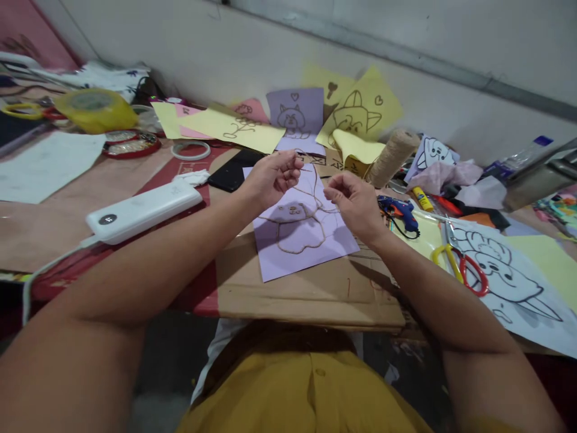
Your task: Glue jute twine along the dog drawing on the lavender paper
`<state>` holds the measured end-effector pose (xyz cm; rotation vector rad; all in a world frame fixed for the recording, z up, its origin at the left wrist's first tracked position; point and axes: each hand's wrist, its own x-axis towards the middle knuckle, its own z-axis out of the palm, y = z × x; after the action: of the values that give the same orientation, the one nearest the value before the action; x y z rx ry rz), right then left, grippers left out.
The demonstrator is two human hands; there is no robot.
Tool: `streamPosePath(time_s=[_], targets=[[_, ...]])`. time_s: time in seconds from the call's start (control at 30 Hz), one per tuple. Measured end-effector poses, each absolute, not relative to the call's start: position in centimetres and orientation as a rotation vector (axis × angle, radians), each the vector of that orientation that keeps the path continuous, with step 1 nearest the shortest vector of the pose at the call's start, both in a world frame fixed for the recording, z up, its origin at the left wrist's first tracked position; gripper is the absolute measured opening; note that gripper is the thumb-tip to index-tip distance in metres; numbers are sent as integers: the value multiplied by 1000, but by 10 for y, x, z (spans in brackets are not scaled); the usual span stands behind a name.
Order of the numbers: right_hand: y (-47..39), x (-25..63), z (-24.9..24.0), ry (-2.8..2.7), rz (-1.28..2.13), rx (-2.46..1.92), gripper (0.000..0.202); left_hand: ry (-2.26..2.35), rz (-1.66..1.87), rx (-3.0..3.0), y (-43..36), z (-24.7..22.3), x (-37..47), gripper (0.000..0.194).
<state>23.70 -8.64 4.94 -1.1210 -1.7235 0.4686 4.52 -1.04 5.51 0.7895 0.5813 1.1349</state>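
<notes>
A purple sheet (279, 263) lies on cardboard in front of me, with brown cord (301, 248) laid along the outline of a drawn figure. Over its upper left part is my left hand (277, 177), palm partly turned up and fingers curled; anything between the fingertips is too small to tell. My right hand (352, 201) is above the sheet's right side, thumb and index finger pinched together near a thin strand. What the pinch holds cannot be made out clearly.
Right of the sheet are a twine spool (393, 157), a blue glue gun (402, 213), scissors (469, 273) and drawings. On the left lie a white power bank (144, 210), a black phone (234, 170) and a tape ring (190, 150). Finished drawings (295, 117) lean on the wall.
</notes>
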Motion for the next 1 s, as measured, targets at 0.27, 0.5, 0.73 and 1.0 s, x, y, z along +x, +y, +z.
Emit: streamPosePath(time_s=[0.27, 0.5, 0.73, 1.0], targets=[[-35, 211, 49, -1198, 1137, -1023, 12, 873, 1179, 1348, -7, 46, 41, 19], [-27, 216, 28, -1217, 1021, -967, 19, 848, 1197, 1623, -6, 49, 55, 8], [-25, 223, 26, -1358, 812, -1000, 30, 1097, 1167, 2052, 15, 59, 71, 14], [-30, 231, 29, -1454, 551, -1088, 33, 1068, 1181, 2454, 29, 66, 84, 17]])
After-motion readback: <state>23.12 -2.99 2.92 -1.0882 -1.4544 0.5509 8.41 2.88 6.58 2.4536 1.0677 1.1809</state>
